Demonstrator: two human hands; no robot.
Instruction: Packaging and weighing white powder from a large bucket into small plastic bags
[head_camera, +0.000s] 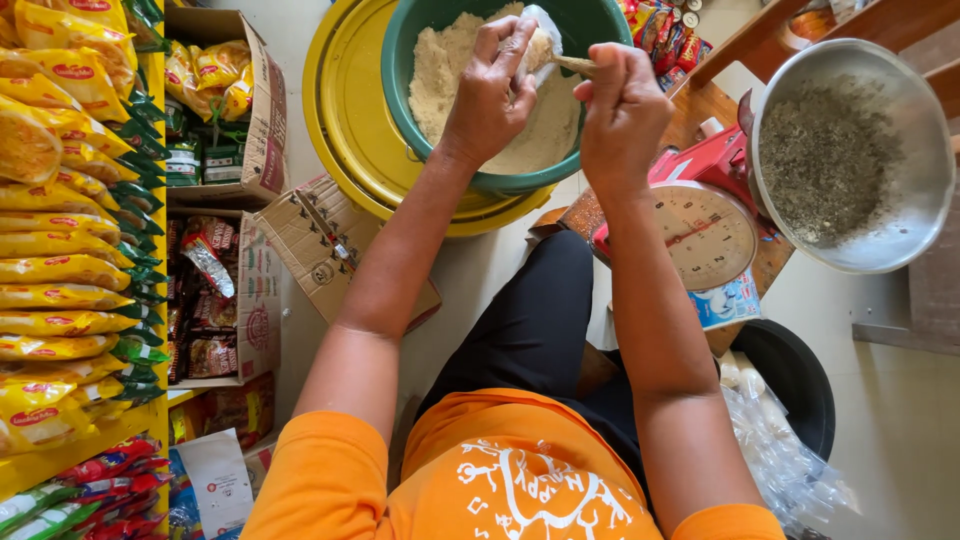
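1. Shop floor, pale tiles, seen from above — shelf of yellow snack packets on the left, open cardboard boxes of packets beside it.
2. Green basin sits on a yellow round lid; basin holds pale, crumbly flour-like powder.
3. Left hand is over the basin, fingers pinched shut on a small clear plastic bag; bag is part filled with the same powder, and its mouth faces right.
4. Right hand is closed on a scoop — long axis roughly horizontal, tip pointing left into the bag.
5. Red dial scale sits just right of the right forearm on a wooden stool.
6. Metal bowl on the scale, top right, holds dark grey-green dried bits.
7. Black bucket lower right, clear plastic bags bundled next to it.
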